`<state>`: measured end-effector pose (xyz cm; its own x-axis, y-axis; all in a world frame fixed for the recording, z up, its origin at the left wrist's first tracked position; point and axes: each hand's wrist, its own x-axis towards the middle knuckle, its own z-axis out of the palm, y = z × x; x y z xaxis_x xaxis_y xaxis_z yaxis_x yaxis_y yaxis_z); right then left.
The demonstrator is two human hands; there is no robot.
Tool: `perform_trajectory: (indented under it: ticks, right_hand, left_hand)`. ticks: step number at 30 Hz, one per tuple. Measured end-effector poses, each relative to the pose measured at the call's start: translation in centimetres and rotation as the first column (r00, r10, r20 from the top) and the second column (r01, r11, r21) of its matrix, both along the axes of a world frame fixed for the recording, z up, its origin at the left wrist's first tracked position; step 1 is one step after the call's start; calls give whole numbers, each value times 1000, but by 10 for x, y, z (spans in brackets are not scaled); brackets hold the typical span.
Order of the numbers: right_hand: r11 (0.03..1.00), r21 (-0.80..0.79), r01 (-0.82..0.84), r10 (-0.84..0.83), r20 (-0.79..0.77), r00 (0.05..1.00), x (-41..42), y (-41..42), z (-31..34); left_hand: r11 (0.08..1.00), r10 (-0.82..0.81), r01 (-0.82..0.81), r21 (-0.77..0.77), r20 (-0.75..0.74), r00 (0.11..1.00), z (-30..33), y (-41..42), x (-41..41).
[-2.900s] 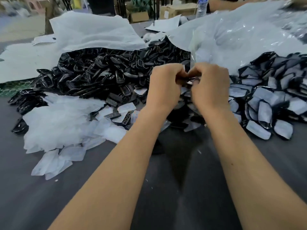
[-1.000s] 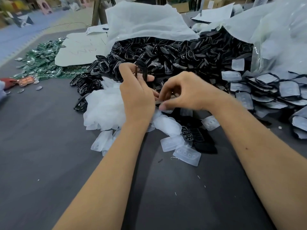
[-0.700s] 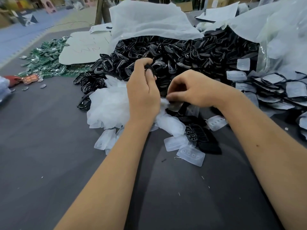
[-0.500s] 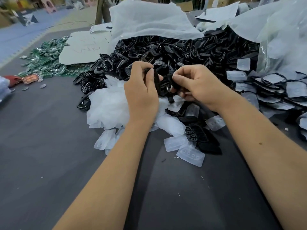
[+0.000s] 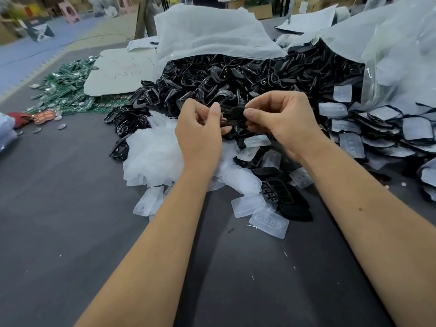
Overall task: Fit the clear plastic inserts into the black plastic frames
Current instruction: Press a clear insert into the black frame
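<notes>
Nearest the person, two bare forearms reach out over the dark grey worktop (image 5: 70,232). Just below and to the right of the hands, loose clear inserts (image 5: 269,223) lie flat on the cloth beside a few stray black pieces.

The left hand (image 5: 200,135) and the right hand (image 5: 280,119) meet above the heap, each with thumb and curled fingers pinching one black frame (image 5: 233,114) between them, the left at its left end and the right at its right end. Whether a clear insert is already in that frame cannot be told, since the fingers cover most of it.

Under and to the left of the left hand sits a mound of clear inserts (image 5: 153,154). To the right of the right hand, finished frames with inserts fitted (image 5: 401,131) overlap in a loose spread. Beyond both hands, a large pile of empty black frames (image 5: 236,76) spills from an open plastic bag (image 5: 207,31). Far to the left lie green circuit boards (image 5: 68,90).

The likely risk is a skewed fit: pressing with the insert slightly off its seat could leave one edge proud or bend the thin plastic. The frame is small and held only at its ends, so it could also slip and drop into the heap of empty ones below, where it would be hard to pick out again.
</notes>
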<state>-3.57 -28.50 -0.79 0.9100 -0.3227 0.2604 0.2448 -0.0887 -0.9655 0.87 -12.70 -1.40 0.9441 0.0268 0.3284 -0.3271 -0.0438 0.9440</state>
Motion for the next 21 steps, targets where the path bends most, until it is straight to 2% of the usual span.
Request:
perform_trajectory:
  ticks: [4,9,12,14,16,19,21]
  right_hand:
    - [997,-68,28,-26,32,999,0,2,1]
    - [943,-315,111,-109,24,994,1,5,-2]
    - [937,-319,145,-143,27,989,2,5,-3]
    - [953,-243,181,-179,31,983,2,5,-2]
    - [974,-97,203,-201,27,979,3,5,-1]
    - [973,182,142,-145,3,989,4,6,1]
    - [950,298,94,-98,-2,995,5,7,0]
  left_hand:
    - [1000,-32,31,-3,-81,996,0,-1,3]
    - [981,-157,123,-149,-242,957,-3,-2,1]
    - [976,-176,131,-175,-271,946,-3,-3,2]
    - [969,-206,162,-184,-250,946,-3,-3,1]
    - [959,-251,206,-197,-241,938,-2,-1,1]
    - [922,-369,319,-218,-247,896,-1,1,0]
    - [893,-435,386,-232,-227,871,-1,1,-2]
